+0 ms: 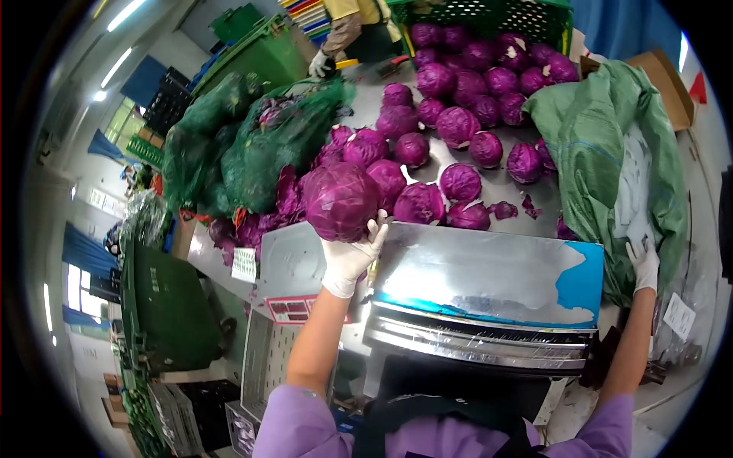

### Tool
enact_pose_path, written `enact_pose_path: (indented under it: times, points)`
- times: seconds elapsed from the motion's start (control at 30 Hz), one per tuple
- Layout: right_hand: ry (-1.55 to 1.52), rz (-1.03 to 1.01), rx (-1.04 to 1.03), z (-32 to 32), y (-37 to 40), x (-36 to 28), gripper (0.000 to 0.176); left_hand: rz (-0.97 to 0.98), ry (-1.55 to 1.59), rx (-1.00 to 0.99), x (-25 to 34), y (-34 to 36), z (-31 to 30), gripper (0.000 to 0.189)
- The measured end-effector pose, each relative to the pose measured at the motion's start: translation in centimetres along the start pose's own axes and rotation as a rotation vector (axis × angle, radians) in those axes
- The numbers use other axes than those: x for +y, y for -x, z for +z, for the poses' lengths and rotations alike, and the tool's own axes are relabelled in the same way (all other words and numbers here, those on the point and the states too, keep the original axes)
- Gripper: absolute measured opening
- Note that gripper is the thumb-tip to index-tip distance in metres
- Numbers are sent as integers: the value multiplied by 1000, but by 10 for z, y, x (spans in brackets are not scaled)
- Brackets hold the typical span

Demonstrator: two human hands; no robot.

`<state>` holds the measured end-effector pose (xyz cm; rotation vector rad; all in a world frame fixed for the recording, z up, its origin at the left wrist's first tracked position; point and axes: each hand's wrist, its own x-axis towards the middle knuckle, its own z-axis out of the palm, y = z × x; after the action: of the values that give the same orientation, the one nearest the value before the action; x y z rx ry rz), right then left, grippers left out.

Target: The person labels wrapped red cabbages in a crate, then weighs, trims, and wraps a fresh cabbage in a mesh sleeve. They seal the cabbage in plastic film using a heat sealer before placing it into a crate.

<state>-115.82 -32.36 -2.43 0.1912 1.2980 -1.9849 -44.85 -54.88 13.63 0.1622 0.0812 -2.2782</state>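
My left hand point(351, 256), in a white glove, is closed around the underside of a large red cabbage point(341, 200) and holds it up above the metal work surface. My right hand point(644, 263), also gloved in white, is at the lower edge of white plastic sheets point(634, 191) lying on a green woven sack point(592, 114). Its fingers look apart, with the tips touching the plastic. Between my hands is a metal machine top point(473, 267) with torn blue film. Many red cabbages point(458, 126) lie beyond it.
Green mesh sacks point(267, 145) and loose purple leaves point(286, 195) lie at the left. A green crate point(489, 15) stands behind the cabbages. Another person's gloved hand point(321, 65) is at the far edge. A large green bin point(172, 309) stands on the floor at left.
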Motion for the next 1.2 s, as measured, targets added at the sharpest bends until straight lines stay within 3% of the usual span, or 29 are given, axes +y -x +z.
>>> enact_pose_path:
  times: [0.07, 0.17, 0.2, 0.23, 0.27, 0.3, 0.33, 0.4, 0.47, 0.53, 0.57, 0.6, 0.67, 0.73, 0.8, 0.87, 0.93, 0.97, 1.0, 1.07, 1.1, 1.13, 1.17, 1.2]
  points:
    - [198, -90, -29, 20, 18, -5, 50, -2, 8, -49, 4, 19, 0, 80]
    - [237, 164, -1, -6, -49, -3, 47, 103, -67, -63, 14, 47, -1, 78]
    - [199, 145, -56, -8, -56, -2, 48, 197, -146, -9, 18, 60, -4, 79]
    - [266, 123, -5, -15, -75, -6, 46, 177, -98, -106, 24, 71, -6, 93]
    - [257, 69, -107, -42, -118, -11, 45, 185, -253, -100, 25, 86, 4, 86]
    - [354, 16, -20, -7, -77, -13, 44, 192, -210, -23, 33, 100, 6, 87]
    - [1023, -253, -277, -72, -161, -22, 45, 183, -172, 49, 42, 112, 5, 87]
    - [338, -7, 39, 7, -52, -20, 49, 424, -530, 242, 58, 132, -1, 86]
    - [393, 37, 58, 38, -13, -12, 53, 571, -807, 433, 79, 143, -5, 81]
    - [580, -45, 144, 51, 20, -7, 52, 964, -1377, 580, 98, 143, -11, 80]
    - [672, -92, 192, 53, 35, -7, 51, 1099, -1597, 690, 110, 142, -22, 88]
    - [762, -144, 242, 56, 50, -8, 51, 1190, -1825, 921, 110, 144, -21, 98]
    - [937, -255, 348, 62, 78, -10, 52, 1163, -2215, 1224, 105, 144, -11, 105]
    - [965, -364, 289, 71, 103, -13, 50, 1033, -2503, 1327, 105, 141, -18, 109]
    - [1003, -558, 177, 81, 125, -18, 47, 825, -2531, 1507, 100, 138, -26, 105]
    - [1019, -745, 69, 88, 142, -20, 44, 802, -2488, 1506, 106, 152, -21, 105]
    - [884, -857, -22, 116, 165, -15, 43, 817, -2343, 1208, 117, 175, -19, 106]
    - [918, -925, -64, 139, 198, -7, 42, 977, -2229, 1097, 130, 182, -32, 105]
    - [950, -996, -92, 160, 236, 5, 42, 972, -2190, 1071, 138, 189, -36, 102]
    - [927, -1004, -205, 215, 324, 49, 40, 971, -2120, 960, 152, 197, -58, 101]
    - [715, -890, -235, 221, 310, 60, 38, 974, -2143, 899, 155, 202, -63, 100]
    - [662, -765, -279, 246, 349, 84, 34, 984, -2163, 840, 159, 207, -65, 99]
    - [689, -928, -493, 248, 342, 105, 34, 1013, -1990, 763, 159, 210, -69, 97]
    - [795, -948, -563, 250, 351, 126, 33, 1026, -1816, 694, 156, 214, -72, 95]
